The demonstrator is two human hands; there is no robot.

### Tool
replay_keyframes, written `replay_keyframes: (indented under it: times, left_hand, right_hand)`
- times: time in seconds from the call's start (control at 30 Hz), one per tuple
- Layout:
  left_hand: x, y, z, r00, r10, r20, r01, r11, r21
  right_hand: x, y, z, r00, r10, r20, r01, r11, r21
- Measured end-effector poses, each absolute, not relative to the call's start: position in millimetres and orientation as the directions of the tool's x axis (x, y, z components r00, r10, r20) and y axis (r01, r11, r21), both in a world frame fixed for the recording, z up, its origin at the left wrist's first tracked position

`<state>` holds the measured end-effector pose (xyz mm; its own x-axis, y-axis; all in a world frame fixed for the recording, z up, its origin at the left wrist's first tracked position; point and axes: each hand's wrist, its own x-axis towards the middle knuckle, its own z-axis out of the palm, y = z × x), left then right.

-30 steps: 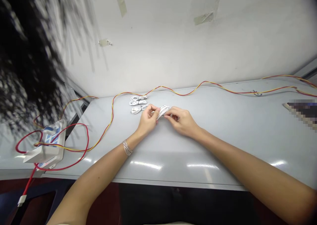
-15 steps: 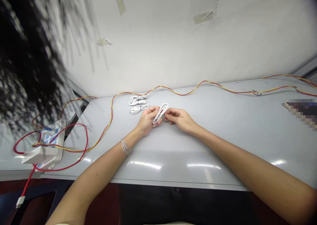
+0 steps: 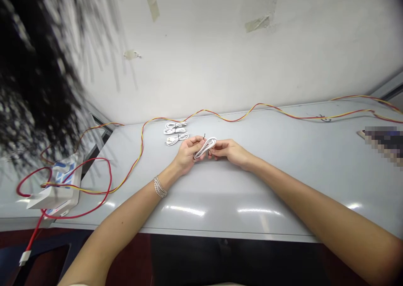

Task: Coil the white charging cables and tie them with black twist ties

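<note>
A coiled white cable [image 3: 205, 148] is gripped in my left hand [image 3: 186, 155], its loops slanting up to the right above the table. The end of a thin black twist tie [image 3: 204, 136] pokes up behind the coil, near my left fingertips. My right hand [image 3: 231, 152] is closed in a pinch at the coil's right side, on the tie's lower part, which the fingers mostly hide. Beyond my left hand lie several bundled white cables [image 3: 175, 128] with black ties round their middles; the nearest bundle [image 3: 176, 139] shows a metal plug.
A red and yellow wire [image 3: 233, 120] snakes along the back of the grey table [image 3: 267, 185]. At left sit a white power strip [image 3: 74, 193], a white adapter and a looped red cable [image 3: 110, 172]. A blurred-out device [image 3: 385, 141] lies far right. Dark hair covers the upper left.
The cable coil has tilted flatter to the right in my left hand. The black tie's end now shows above it. My right fingers have moved slightly lower, closer against the coil.
</note>
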<state>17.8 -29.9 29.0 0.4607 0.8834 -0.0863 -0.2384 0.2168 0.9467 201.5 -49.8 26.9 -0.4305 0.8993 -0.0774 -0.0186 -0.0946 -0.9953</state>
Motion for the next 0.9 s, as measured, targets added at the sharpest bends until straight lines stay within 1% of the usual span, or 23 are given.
replay_keyframes:
  times: [0.1,0.17,0.3,0.4,0.5,0.57,0.73,0.9]
  left_hand:
    - [19,-31,28,0.381,0.921,-0.082,-0.224,0.178,0.958]
    - [20,-31,26,0.306,0.949,-0.074,-0.204,0.141,0.969]
    - [23,-32,22,0.168,0.985,-0.028,-0.135,0.051,0.99]
    - [25,-34,20,0.136,0.989,0.056,-0.08,-0.046,0.996]
    - [26,-36,20,0.145,0.975,0.171,-0.003,-0.173,0.985]
    - [26,-37,20,0.167,0.965,0.2,0.028,-0.208,0.978]
    - [25,-35,22,0.248,0.951,0.182,-0.023,-0.182,0.983]
    - [23,-35,22,0.35,0.911,0.219,-0.09,-0.2,0.976]
  right_hand:
    - [198,-52,25,-0.433,0.9,-0.044,0.006,-0.046,-0.999]
    - [195,-55,23,-0.405,0.914,-0.022,0.037,-0.008,-0.999]
    - [188,-63,19,-0.278,0.957,0.077,0.218,0.141,-0.966]
    - [183,-68,17,-0.2,0.962,0.187,0.332,0.246,-0.911]
    - [181,-70,16,-0.161,0.963,0.214,0.348,0.259,-0.901]
    - [181,-70,15,-0.15,0.969,0.196,0.335,0.236,-0.912]
    - [184,-66,13,-0.133,0.982,0.138,0.271,0.17,-0.948]
    - [185,-61,10,-0.144,0.984,0.108,0.196,0.135,-0.971]
